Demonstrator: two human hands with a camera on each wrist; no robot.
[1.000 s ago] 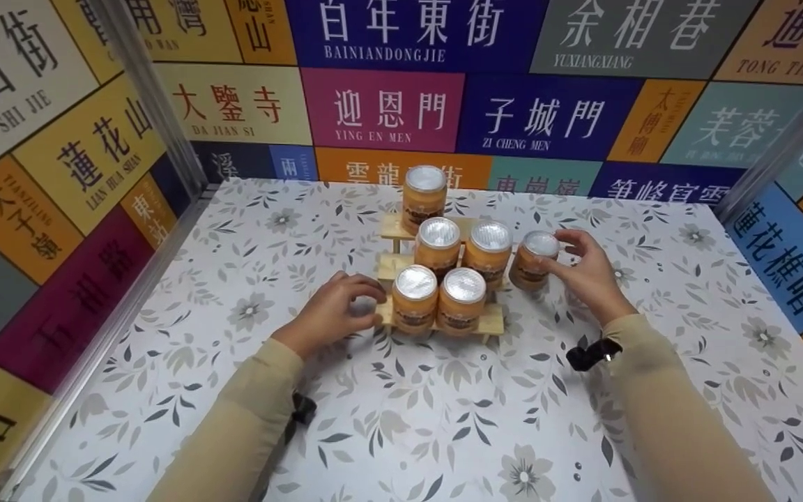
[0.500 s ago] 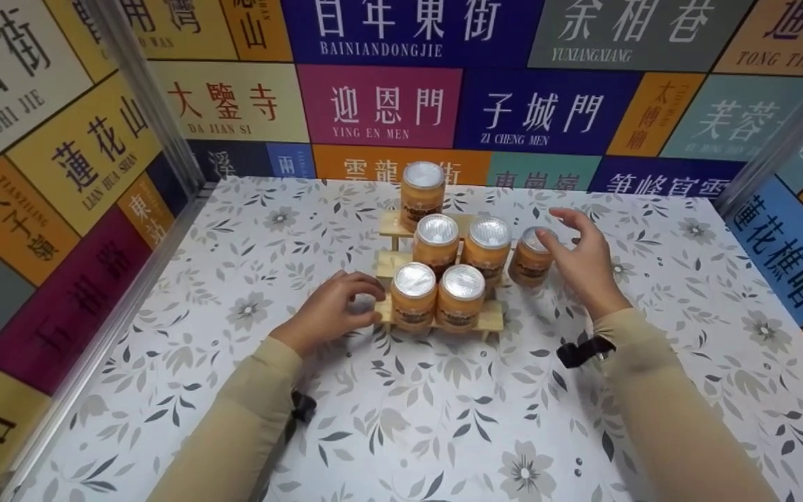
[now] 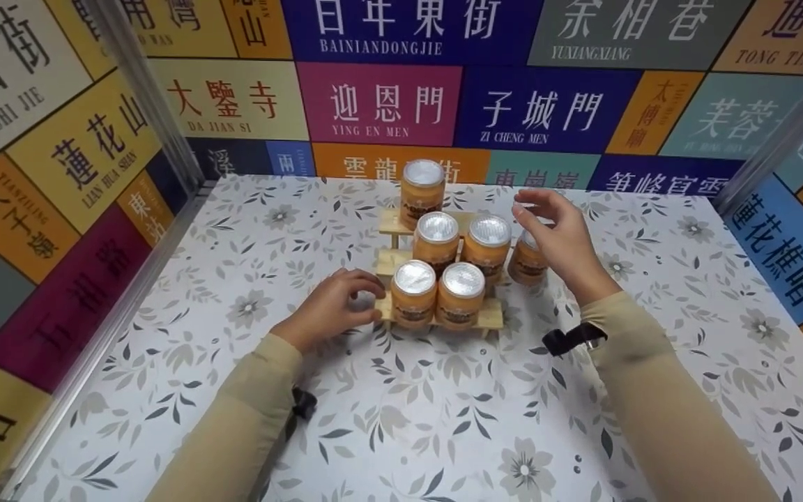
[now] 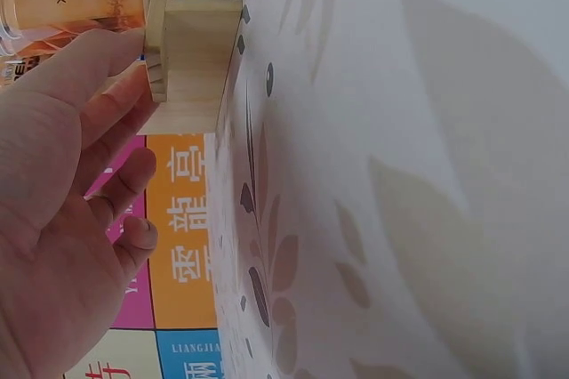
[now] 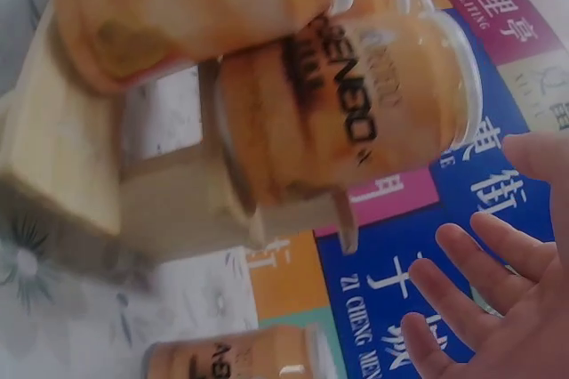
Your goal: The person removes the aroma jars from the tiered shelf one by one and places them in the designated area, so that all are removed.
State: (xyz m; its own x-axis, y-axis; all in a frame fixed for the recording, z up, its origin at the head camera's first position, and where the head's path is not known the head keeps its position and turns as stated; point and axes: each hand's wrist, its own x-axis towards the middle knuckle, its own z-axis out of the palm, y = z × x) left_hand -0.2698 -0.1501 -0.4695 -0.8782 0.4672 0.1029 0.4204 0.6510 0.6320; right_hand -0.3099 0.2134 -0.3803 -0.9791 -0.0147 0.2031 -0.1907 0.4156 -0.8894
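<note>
A small three-step wooden rack holds orange drink cans with silver lids. On its front step stand a left can and a right can. The middle step carries two more, a left one and a right one. A single can is on the top step. Another can stands to the rack's right, partly behind my right hand. That hand is raised with spread fingers, holding nothing. My left hand pinches the front step's left end between thumb and fingers.
A floral-patterned cloth covers the table. Walls of coloured sign panels rise behind it and along both sides. Dark straps circle both wrists.
My right hand has let go of the can beside the rack and moved up and left, above it. The left hand stays at the rack.
</note>
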